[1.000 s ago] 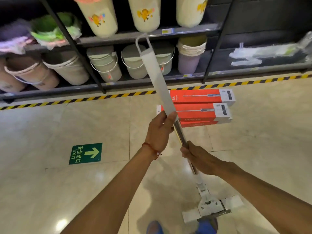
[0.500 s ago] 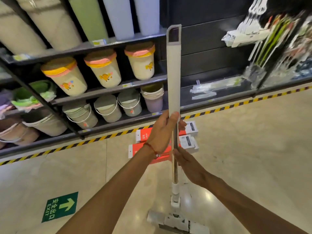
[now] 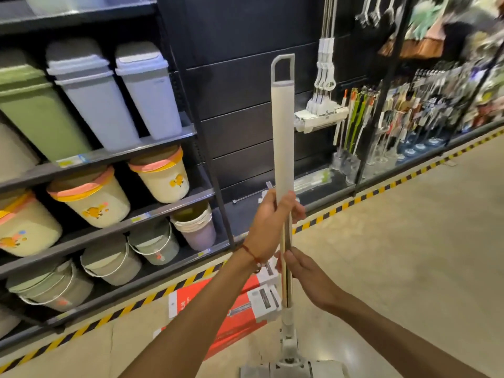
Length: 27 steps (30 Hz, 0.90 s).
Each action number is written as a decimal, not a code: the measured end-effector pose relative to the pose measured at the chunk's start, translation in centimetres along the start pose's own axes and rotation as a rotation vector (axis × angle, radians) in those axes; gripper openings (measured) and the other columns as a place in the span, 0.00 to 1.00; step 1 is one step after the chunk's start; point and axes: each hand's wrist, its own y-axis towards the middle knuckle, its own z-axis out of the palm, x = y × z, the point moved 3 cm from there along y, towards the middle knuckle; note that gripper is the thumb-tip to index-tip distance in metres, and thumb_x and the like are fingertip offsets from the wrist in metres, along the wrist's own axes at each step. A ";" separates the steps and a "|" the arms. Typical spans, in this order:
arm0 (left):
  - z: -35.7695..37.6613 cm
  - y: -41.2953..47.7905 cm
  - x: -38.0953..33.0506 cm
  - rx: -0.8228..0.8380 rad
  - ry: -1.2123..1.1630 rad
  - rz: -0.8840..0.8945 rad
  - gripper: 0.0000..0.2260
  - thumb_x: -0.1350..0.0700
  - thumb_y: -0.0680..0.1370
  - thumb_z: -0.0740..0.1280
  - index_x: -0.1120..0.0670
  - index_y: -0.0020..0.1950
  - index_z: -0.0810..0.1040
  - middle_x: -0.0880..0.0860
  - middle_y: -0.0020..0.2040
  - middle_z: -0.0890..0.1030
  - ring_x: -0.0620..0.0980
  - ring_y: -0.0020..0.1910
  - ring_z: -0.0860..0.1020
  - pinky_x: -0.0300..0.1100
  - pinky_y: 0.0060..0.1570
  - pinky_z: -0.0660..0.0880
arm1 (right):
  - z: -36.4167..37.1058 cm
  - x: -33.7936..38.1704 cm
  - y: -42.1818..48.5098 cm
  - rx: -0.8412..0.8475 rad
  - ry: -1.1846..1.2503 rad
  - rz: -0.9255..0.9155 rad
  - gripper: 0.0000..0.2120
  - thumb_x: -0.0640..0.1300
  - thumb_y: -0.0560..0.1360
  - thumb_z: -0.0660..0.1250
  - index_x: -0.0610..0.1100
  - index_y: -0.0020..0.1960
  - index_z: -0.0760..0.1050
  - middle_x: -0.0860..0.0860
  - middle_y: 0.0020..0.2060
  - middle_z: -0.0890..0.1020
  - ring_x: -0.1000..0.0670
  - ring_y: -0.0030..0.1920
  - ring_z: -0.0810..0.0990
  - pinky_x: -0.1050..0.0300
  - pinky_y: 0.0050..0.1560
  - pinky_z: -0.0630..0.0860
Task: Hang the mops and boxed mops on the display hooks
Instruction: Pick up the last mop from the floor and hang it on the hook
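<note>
Nearest the person, the flat grey mop head [image 3: 294, 368] is sitting down at floor level. The long mop with the shiny metal shaft and white-sleeved handle [image 3: 283, 137] is standing nearly upright in front of them, in both hands. The right hand [image 3: 302, 274] is steadying the metal shaft low down, its fingers [image 3: 278, 264] lying fairly straight against it rather than wrapping round. The left hand [image 3: 268, 222] is gripping the base of the white sleeve, fingers curling about it. Beyond, the red and white boxed mops [image 3: 240, 304] are lying on the pale tiled floor [image 3: 409, 241]. To do this step well, the person is likely needing to keep the mop plumb, lifting with the left hand while the right is guiding. They should be aiming the grey loop at the handle's top [image 3: 282, 68] at a free hook on the dark back panel [image 3: 245, 91], beside the white mops hanging there [image 3: 324, 77]. No free hook is showing clearly.
</note>
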 end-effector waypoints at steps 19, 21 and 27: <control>14.9 38.6 -7.4 0.050 -0.064 0.137 0.16 0.43 0.85 0.57 0.55 0.48 0.71 0.51 0.34 0.72 0.46 0.32 0.70 0.40 0.38 0.74 | -32.5 8.3 25.4 -0.042 -0.120 -0.152 0.21 0.60 0.86 0.49 0.48 0.51 0.74 0.51 0.46 0.78 0.53 0.48 0.76 0.49 0.61 0.76; 16.8 42.7 -8.7 -0.009 -0.061 0.163 0.16 0.44 0.85 0.58 0.56 0.49 0.71 0.51 0.34 0.71 0.46 0.31 0.70 0.39 0.36 0.74 | -36.3 9.4 28.1 -0.009 -0.122 -0.155 0.23 0.60 0.87 0.48 0.45 0.57 0.75 0.49 0.50 0.79 0.53 0.51 0.76 0.47 0.66 0.76; 20.6 53.4 -11.2 -0.110 -0.037 0.184 0.17 0.41 0.84 0.58 0.55 0.49 0.72 0.51 0.33 0.72 0.45 0.30 0.72 0.38 0.35 0.78 | -46.1 11.4 36.2 0.054 -0.118 -0.286 0.27 0.69 0.81 0.51 0.48 0.47 0.75 0.50 0.40 0.81 0.49 0.45 0.80 0.34 0.60 0.78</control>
